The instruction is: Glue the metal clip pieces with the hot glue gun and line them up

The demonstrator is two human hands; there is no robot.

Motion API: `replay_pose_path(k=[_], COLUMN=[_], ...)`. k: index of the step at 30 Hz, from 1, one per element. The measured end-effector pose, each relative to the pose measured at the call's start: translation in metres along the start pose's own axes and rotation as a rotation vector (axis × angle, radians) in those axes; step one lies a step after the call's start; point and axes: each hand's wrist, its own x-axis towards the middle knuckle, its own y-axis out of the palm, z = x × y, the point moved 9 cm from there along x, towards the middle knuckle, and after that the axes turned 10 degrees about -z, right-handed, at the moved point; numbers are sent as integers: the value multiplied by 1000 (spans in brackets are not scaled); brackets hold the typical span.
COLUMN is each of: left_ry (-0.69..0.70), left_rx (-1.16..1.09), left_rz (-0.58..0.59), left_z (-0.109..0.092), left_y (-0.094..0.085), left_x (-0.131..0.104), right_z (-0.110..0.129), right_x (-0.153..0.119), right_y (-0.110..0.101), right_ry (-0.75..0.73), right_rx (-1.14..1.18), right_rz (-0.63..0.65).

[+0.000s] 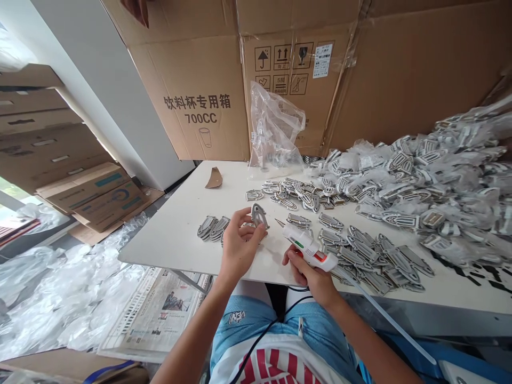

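My left hand (241, 240) pinches a small grey metal piece (259, 216) upright above the white table (168, 229). In my right hand (310, 271) is a white glue gun (306, 245), its metal tip pointing up and left, a little apart from the piece. A clear glue stick (394, 322) trails from the gun's rear. Small stacks of similar pieces (207, 228) lie left of my left hand. More stacked pieces (362, 256) are spread to the right of the gun, and a loose row of them (300, 193) lies farther back.
A large heap of plastic-wrapped pieces (424, 170) covers the table's right side. Cardboard boxes (204, 69) stand behind, with a clear bag (274, 133) before them. A brown scrap (214, 178) lies at the back left. Another person's hand (136, 9) shows at the top.
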Motion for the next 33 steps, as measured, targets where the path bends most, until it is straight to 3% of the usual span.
replay_pose_path(k=[3, 12, 22, 33], left_ry=[-38, 97, -35, -63], left_rx=[-97, 80, -47, -47], left_rz=[-19, -163, -21, 9], left_z=[3, -16, -5, -11], left_y=[-3, -22, -9, -5], left_x=[3, 6, 3, -3], right_z=[0, 0, -1, -2], right_x=[0, 0, -4, -4], right_y=[-1, -1, 3, -1], right_ry=[0, -2, 59, 77], right_rx=[-1, -43, -78, -140], right_rz=[15, 30, 18, -18])
